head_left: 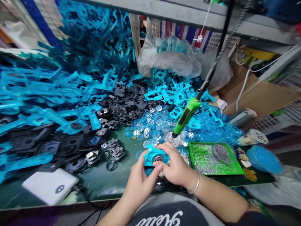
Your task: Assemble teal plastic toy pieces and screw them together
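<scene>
Between my two hands, above the front of the green table (98, 185), is a bright blue plastic part (151, 156) with a round dark-and-silver centre. My left hand (140, 175) grips its left side, the thumb along the lower edge. On the right, my right hand (175, 164) closes around the other side with the thumb near the round centre. A green electric screwdriver (187, 117) hangs just beyond, its tip over a dish of small metal screws (172, 138). Clear blue discs (152, 124), several with a silver swirl emblem, lie scattered behind my hands. The underside of the part is hidden.
Blue plastic parts (47, 91) are heaped at left and back, with black parts (127, 102) in the middle. A green tray (202, 171) of screws stands right, beside a blue-lidded tub (264, 159). A white box (50, 186) with a cable lies front left.
</scene>
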Tool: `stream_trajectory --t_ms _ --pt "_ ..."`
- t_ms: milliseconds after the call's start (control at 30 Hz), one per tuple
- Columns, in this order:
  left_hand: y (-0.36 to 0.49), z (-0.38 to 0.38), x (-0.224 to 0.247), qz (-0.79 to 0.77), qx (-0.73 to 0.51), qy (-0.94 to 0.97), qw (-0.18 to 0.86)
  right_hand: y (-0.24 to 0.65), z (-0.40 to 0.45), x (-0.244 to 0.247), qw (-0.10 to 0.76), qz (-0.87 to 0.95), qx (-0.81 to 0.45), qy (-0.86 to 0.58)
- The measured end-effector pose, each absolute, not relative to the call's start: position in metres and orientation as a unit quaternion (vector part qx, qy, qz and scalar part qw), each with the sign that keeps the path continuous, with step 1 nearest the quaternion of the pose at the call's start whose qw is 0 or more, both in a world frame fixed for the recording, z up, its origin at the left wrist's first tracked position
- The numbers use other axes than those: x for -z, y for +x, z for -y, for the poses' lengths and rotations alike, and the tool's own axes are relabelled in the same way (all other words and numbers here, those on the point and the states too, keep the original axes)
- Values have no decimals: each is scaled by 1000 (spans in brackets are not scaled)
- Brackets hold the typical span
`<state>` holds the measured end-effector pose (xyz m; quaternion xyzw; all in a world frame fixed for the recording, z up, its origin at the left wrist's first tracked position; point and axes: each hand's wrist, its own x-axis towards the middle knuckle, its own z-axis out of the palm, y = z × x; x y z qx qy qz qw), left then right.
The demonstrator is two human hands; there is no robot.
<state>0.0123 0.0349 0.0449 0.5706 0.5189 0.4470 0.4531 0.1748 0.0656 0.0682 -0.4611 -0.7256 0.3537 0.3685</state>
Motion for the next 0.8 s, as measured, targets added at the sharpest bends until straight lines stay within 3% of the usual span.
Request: stream_trajectory --t_ms 133,233,333,500,633,700,800 --pt "8 -51 -37 -522 -475 529 471 178 -67 -68 367 740 -312 -469" --pt "2 -64 -27 -505 -495 497 503 189 -64 -72 399 779 -147 -461" --pt "2 -71 -24 -495 -508 488 509 203 -58 -75 420 833 -22 -359" --pt "19 -73 -37 -473 -512 477 536 225 -55 -73 432 858 3 -279" --pt "34 -71 -49 -464 -503 508 523 228 -53 -63 503 779 -111 -358" --pt "41 -69 -50 -469 -496 530 503 223 -51 -59 553 653 -261 -447" --pt "50 -67 -47 -496 -499 559 439 214 -48 -55 563 478 -470 -483"
